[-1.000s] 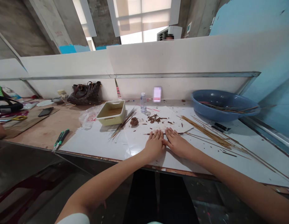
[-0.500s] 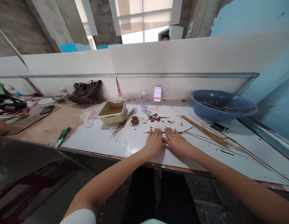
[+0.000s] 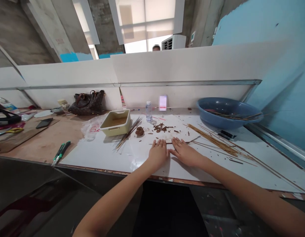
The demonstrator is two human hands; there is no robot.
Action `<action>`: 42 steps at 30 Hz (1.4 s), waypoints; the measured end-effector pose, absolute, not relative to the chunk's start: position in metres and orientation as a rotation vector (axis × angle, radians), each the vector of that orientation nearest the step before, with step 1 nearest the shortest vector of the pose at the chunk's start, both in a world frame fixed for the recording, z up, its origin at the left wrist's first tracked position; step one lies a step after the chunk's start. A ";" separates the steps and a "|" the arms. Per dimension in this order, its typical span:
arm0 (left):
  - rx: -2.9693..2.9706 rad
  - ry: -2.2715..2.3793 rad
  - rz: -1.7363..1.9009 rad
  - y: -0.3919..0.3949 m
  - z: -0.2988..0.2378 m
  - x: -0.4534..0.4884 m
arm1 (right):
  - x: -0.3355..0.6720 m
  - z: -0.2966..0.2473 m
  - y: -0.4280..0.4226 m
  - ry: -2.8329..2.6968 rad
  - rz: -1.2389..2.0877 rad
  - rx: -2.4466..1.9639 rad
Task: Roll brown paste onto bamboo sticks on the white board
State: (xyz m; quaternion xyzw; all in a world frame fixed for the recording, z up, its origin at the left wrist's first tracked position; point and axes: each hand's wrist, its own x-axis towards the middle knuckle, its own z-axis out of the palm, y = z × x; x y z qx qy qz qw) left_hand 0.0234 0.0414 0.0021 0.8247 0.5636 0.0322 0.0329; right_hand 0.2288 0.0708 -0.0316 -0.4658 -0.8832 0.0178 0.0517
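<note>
Just below the frame's centre, I'm laying my left hand and right hand flat, gripping nothing, over the stick; I'm probably rolling it, and the next move is calling for even pressure.

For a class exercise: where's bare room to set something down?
White surface nearer than the yellow tub, between green-handled tools and left hand; brown board between black phone and plastic bag. Crowded: around brown scraps; right, under spread sticks.

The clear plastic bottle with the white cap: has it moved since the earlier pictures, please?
No; the clear bottle keeps its place, right of the narrow gap in the white partition; only the camera's view has shifted.
</note>
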 end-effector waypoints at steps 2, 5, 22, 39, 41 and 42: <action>2.576 1.719 0.134 0.028 -0.008 0.018 | 0.235 -0.042 0.055 -2.670 0.021 -1.352; 2.569 1.737 0.121 0.024 -0.012 0.017 | 0.238 -0.046 0.050 -2.670 0.028 -1.353; 2.481 1.838 0.135 0.044 -0.007 0.024 | 0.235 -0.038 0.069 -2.668 0.101 -1.410; 2.470 1.810 0.121 0.055 0.000 0.011 | 0.227 -0.027 0.087 -2.709 0.042 -1.420; 2.493 1.791 0.135 0.044 -0.002 0.009 | 0.230 -0.032 0.081 -2.698 0.014 -1.395; 2.517 1.768 0.145 0.036 -0.005 0.007 | 0.233 -0.036 0.075 -2.691 0.006 -1.377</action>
